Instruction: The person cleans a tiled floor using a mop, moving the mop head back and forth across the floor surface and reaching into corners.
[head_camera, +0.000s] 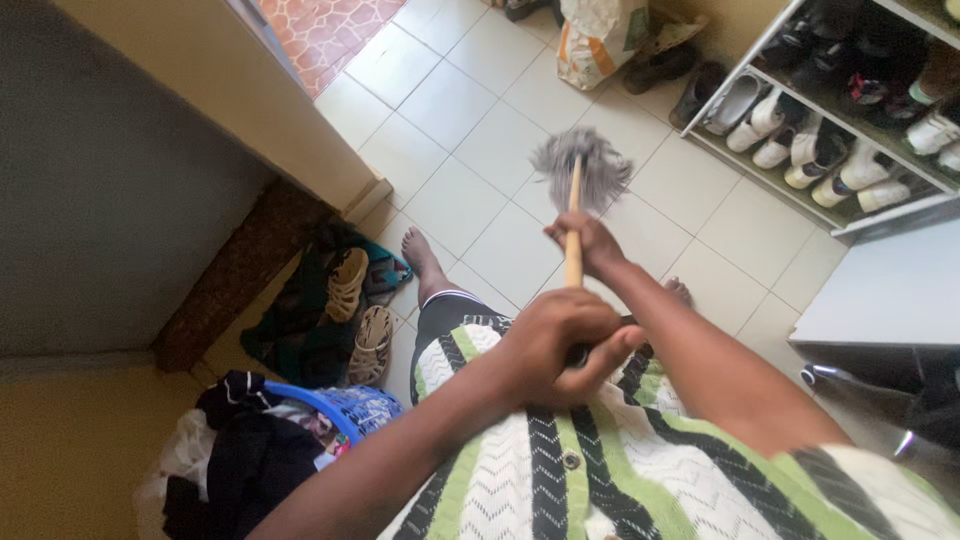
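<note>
**Mop held in both hands over the tiled floor**

Mop (577, 175) with a grey string head and a pale wooden handle, the head blurred and down at the white floor tiles (450, 105) ahead of the bare feet. The left hand (555, 345) is clenched around the top of the handle near the body; the right hand (590, 243) grasps it lower down. A sweeping stroke seems to be in hand. The next stroke calls for a firm two-handed grip and care near the shoe rack (800, 205) on the right and the sandals (360, 315) by the wall
</note>
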